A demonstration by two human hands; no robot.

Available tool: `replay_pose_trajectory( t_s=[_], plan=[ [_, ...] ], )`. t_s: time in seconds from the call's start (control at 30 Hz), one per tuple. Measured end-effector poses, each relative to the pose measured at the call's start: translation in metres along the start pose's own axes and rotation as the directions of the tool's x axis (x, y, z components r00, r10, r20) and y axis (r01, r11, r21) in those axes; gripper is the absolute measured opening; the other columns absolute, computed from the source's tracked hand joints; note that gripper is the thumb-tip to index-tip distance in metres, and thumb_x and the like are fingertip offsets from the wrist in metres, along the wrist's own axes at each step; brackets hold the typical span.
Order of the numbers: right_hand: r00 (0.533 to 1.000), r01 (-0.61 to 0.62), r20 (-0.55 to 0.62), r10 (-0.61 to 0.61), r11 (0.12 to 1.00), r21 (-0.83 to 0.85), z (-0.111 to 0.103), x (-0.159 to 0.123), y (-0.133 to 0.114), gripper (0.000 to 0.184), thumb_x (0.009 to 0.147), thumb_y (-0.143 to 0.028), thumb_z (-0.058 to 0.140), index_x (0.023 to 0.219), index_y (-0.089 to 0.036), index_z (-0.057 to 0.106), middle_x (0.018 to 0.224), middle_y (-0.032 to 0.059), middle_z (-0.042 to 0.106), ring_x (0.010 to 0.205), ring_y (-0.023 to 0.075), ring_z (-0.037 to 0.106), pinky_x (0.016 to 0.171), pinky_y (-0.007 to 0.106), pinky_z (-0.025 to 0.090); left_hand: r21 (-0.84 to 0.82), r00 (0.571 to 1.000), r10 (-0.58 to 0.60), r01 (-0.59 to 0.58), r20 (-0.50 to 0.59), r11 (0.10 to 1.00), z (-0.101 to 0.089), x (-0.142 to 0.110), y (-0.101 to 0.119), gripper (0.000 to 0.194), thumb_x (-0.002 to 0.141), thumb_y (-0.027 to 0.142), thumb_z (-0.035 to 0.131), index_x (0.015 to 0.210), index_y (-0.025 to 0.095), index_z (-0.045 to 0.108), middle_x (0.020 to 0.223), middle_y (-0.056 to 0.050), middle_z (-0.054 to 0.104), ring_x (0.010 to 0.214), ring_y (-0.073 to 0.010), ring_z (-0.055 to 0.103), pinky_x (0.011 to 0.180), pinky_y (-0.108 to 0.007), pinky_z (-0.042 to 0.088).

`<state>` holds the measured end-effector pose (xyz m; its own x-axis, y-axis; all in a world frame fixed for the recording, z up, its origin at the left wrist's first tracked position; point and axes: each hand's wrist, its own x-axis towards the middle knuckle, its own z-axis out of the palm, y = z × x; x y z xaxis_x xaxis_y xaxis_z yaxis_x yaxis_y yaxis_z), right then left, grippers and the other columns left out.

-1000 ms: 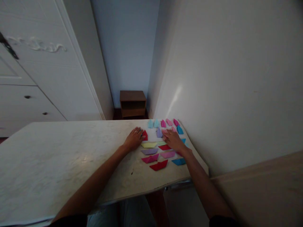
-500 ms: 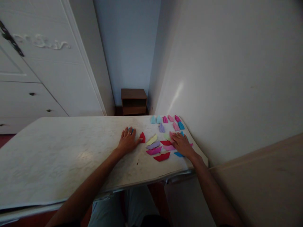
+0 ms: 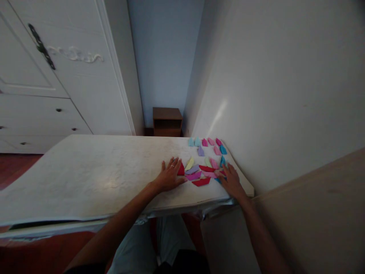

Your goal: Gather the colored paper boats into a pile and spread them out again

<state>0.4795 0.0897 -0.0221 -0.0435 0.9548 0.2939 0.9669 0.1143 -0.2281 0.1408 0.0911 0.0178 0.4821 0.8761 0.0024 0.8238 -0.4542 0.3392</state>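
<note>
The left hand (image 3: 170, 176) is partly covering a red folded paper (image 3: 181, 169), the right hand (image 3: 229, 180) a blue one (image 3: 217, 180); both are lying apart, fingers spread. Other folded papers (image 3: 201, 182) are extending toward the far right corner of the table (image 3: 114, 163).

Runs, in the far row, from two pale-aqua pointed paper folds (image 3: 191, 142) through magenta, pink and magenta pointed paper folds (image 3: 204, 142). Continues with a lavender pointed paper fold (image 3: 200, 151), a pink pointed paper fold (image 3: 217, 150) and blue pointed paper folds (image 3: 222, 149). Mixes, nearer, a pale-yellow paper boat (image 3: 189, 163), a lavender paper boat (image 3: 192, 169), a magenta paper boat (image 3: 193, 176), a pink paper boat (image 3: 209, 174), plain red long paper boats (image 3: 201, 182) and a pale-green folded paper piece (image 3: 208, 162). Stands out against an off-white flat tabletop (image 3: 99, 171), faintly mottled grey-beige. Includes, beyond, a white panelled cabinet (image 3: 114, 95) with white scrollwork (image 3: 76, 54) and dark knobs (image 3: 58, 110), a blue-grey flat wall (image 3: 165, 53), a brown box-shaped nightstand (image 3: 167, 113) and a reddish floor (image 3: 42, 255).
</note>
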Motion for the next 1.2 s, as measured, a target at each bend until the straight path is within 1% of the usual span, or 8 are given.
replay_pose_trajectory(
  t_s=[0.17, 0.3, 0.43, 0.6, 0.77, 0.87, 1.0, 1.2],
  plan=[
    [0.999, -0.033, -0.028, 0.032, 0.999, -0.025, 0.004, 0.010, -0.006, 0.067, 0.092, -0.050, 0.038, 0.139, -0.003, 0.044, 0.147, 0.0247, 0.031, 0.137, 0.0364, 0.027, 0.110, 0.050, 0.026, 0.056, 0.987, 0.130, -0.125, -0.094, 0.991, 0.007, 0.024, 0.028, 0.088, 0.082, 0.072, 0.039, 0.151, 0.021, 0.021, 0.157, -0.014, 0.011, 0.144, -0.0367, -0.002, 0.108, -0.066, 0.002],
    [0.996, 0.084, 0.023, -0.083, 0.996, -0.044, -0.003, 0.023, -0.023, 0.055, 0.093, -0.049, 0.039, 0.135, -0.016, 0.052, 0.147, 0.0186, 0.034, 0.137, 0.0342, 0.029, 0.107, 0.053, 0.028, 0.121, 0.958, 0.266, -0.254, -0.103, 0.960, 0.015, 0.044, 0.043, 0.079, 0.084, 0.070, 0.039, 0.147, 0.022, 0.033, 0.153, -0.014, 0.026, 0.144, -0.0345, 0.007, 0.110, -0.063, 0.003],
    [0.971, 0.215, 0.109, -0.213, 0.976, -0.011, -0.004, 0.027, -0.036, 0.053, 0.094, -0.048, 0.041, 0.136, -0.016, 0.052, 0.142, 0.0165, 0.044, 0.133, 0.0284, 0.037, 0.108, 0.047, 0.031, 0.142, 0.957, 0.286, -0.277, -0.044, 0.950, 0.020, 0.046, 0.039, 0.071, 0.088, 0.065, 0.036, 0.141, 0.018, 0.043, 0.147, -0.014, 0.037, 0.142, -0.0324, 0.020, 0.113, -0.056, 0.012],
    [0.953, 0.282, 0.111, -0.282, 0.959, 0.010, 0.002, 0.021, -0.055, 0.057, 0.096, -0.046, 0.040, 0.140, -0.011, 0.045, 0.141, 0.0161, 0.046, 0.132, 0.0263, 0.038, 0.110, 0.043, 0.029, 0.170, 0.971, 0.231, -0.218, -0.059, 0.961, 0.013, 0.020, 0.007, 0.070, 0.089, 0.065, 0.035, 0.142, 0.019, 0.042, 0.151, -0.013, 0.031, 0.143, -0.0289, 0.018, 0.115, -0.050, 0.011],
    [0.917, 0.378, 0.109, -0.385, 0.922, 0.078, 0.007, 0.018, -0.095, 0.055, 0.098, -0.043, 0.037, 0.144, -0.013, 0.040, 0.142, 0.0142, 0.045, 0.133, 0.0241, 0.036, 0.111, 0.042, 0.028, 0.224, 0.989, 0.145, -0.132, -0.042, 0.966, -0.006, -0.018, -0.042, 0.074, 0.090, 0.066, 0.031, 0.145, 0.018, 0.036, 0.153, -0.014, 0.025, 0.144, -0.0284, 0.015, 0.116, -0.048, 0.011],
    [0.895, 0.421, 0.112, -0.433, 0.900, 0.111, 0.014, 0.022, -0.127, 0.055, 0.098, -0.045, 0.037, 0.143, -0.014, 0.040, 0.143, 0.0141, 0.044, 0.134, 0.0242, 0.035, 0.111, 0.043, 0.027, 0.241, 0.994, 0.079, -0.059, -0.072, 0.969, -0.017, -0.042, -0.070, 0.074, 0.090, 0.065, 0.032, 0.146, 0.017, 0.036, 0.153, -0.013, 0.026, 0.144, -0.0278, 0.016, 0.116, -0.047, 0.014],
    [0.859, 0.479, 0.114, -0.499, 0.862, 0.165, 0.030, 0.033, -0.178, 0.054, 0.097, -0.044, 0.039, 0.142, -0.014, 0.041, 0.142, 0.0143, 0.044, 0.134, 0.0237, 0.035, 0.111, 0.042, 0.026, 0.235, 0.984, 0.006, 0.037, -0.178, 0.971, -0.025, -0.074, -0.106, 0.071, 0.091, 0.060, 0.034, 0.146, 0.015, 0.035, 0.153, -0.014, 0.024, 0.144, -0.0249, 0.016, 0.116, -0.045, 0.017],
    [0.792, 0.574, 0.098, -0.603, 0.789, 0.220, 0.057, 0.052, -0.271, 0.056, 0.096, -0.047, 0.042, 0.141, -0.014, 0.043, 0.137, 0.0144, 0.049, 0.130, 0.0240, 0.040, 0.109, 0.039, 0.029, 0.241, 0.930, -0.178, 0.263, -0.323, 0.934, -0.038, -0.115, -0.148, 0.059, 0.094, 0.048, 0.034, 0.140, 0.012, 0.040, 0.152, -0.015, 0.029, 0.143, -0.0242, 0.020, 0.116, -0.043, 0.023]
  ],
)
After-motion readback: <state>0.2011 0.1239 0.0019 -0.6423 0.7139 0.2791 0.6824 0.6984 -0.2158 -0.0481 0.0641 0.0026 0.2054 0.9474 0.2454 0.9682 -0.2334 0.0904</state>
